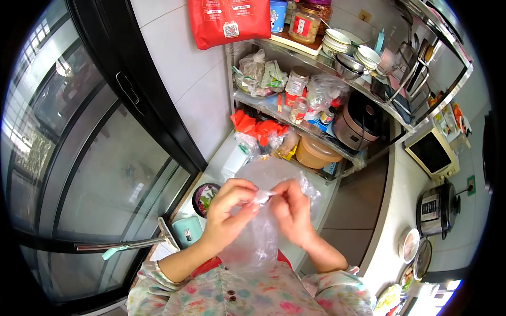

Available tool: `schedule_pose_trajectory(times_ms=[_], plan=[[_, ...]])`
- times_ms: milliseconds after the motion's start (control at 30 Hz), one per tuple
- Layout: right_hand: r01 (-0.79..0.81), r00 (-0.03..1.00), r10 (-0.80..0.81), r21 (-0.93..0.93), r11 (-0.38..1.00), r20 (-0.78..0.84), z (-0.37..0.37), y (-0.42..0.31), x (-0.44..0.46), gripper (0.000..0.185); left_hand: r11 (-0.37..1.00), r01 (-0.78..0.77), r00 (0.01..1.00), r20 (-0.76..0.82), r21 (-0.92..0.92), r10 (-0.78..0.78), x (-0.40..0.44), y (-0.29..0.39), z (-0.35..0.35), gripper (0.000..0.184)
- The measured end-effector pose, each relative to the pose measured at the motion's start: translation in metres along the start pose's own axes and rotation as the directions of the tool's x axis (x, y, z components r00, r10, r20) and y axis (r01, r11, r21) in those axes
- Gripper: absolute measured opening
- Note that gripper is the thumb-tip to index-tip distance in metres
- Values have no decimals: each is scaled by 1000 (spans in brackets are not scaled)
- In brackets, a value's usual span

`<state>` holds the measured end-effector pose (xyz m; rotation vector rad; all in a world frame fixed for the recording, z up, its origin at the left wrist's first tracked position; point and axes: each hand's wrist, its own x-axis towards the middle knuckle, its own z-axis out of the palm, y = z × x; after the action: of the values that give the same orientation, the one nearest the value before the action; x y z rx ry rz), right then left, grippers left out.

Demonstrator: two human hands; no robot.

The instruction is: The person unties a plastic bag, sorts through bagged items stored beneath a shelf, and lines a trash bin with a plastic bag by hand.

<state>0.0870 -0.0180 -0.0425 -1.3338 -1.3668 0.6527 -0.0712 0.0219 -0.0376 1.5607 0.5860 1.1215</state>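
Observation:
A clear plastic bag (255, 242) hangs in front of my body, its gathered part between my two hands. My left hand (232, 205) pinches the bunched plastic from the left with thumb and forefinger. From the right, my right hand (291, 210) grips the same twisted part, fingers curled. Both sets of fingertips are close together, with only a small whitish tuft of plastic showing between them. Whether the bag is knotted there, I cannot tell. Its upper part spreads out beyond my hands, and nothing solid shows inside.
A metal shelf rack (295, 113) ahead holds jars, bowls, bags and a rice cooker (358, 124). At right, a counter (392, 210) carries a microwave (433, 150) and an electric pot (437, 208). A black-framed glass door (121, 174), a squeegee mop (132, 244) and bins (187, 231) are at left.

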Motion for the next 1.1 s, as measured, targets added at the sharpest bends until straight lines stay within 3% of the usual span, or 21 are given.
schedule_pose_trajectory(times_ms=[33, 133, 167, 267, 367, 467, 567, 667, 767, 967, 1100], plan=[[-168, 985, 171, 183, 969, -1, -2, 9, 3, 4, 978, 25, 999, -22, -207, -30, -1, -2, -1, 16], [-282, 959, 269, 276, 919, 86, -10, 13, 5, 3, 846, 120, 984, -50, -519, -171, 3, 9, -6, 13], [-223, 974, 207, 283, 933, 86, -9, 12, 2, 5, 838, 159, 981, -9, -522, -191, 4, 11, -7, 17], [-78, 994, 51, 292, 953, 96, -9, 11, 0, 10, 875, 143, 990, 79, -463, -120, 6, 8, -14, 30], [105, 972, -155, 262, 959, 176, -16, 6, 5, 17, 966, 139, 990, 12, -217, -139, 6, 13, -8, 44], [237, 945, -223, -28, 971, 241, -18, -9, 9, 20, 966, 19, 1000, 14, 259, -24, 9, 19, -12, 51], [184, 967, -154, -139, 973, 201, -17, -5, 5, 21, 916, 51, 996, -85, 397, -19, 8, 14, -16, 53], [194, 972, -163, -192, 962, 169, -15, -1, 2, 21, 885, 60, 992, -127, 463, -1, 6, 13, -18, 48], [237, 966, -203, -230, 944, 162, -16, -2, 2, 19, 909, 72, 996, 10, 410, -84, 4, 17, -21, 38], [332, 937, -288, -248, 910, 197, -18, -7, 3, 17, 986, 122, 982, 130, 111, -137, 3, -4, -22, 24], [250, 965, -224, -225, 942, 134, -14, -9, 0, 16, 932, 46, 986, 131, 359, -99, 4, 15, -16, 17]])
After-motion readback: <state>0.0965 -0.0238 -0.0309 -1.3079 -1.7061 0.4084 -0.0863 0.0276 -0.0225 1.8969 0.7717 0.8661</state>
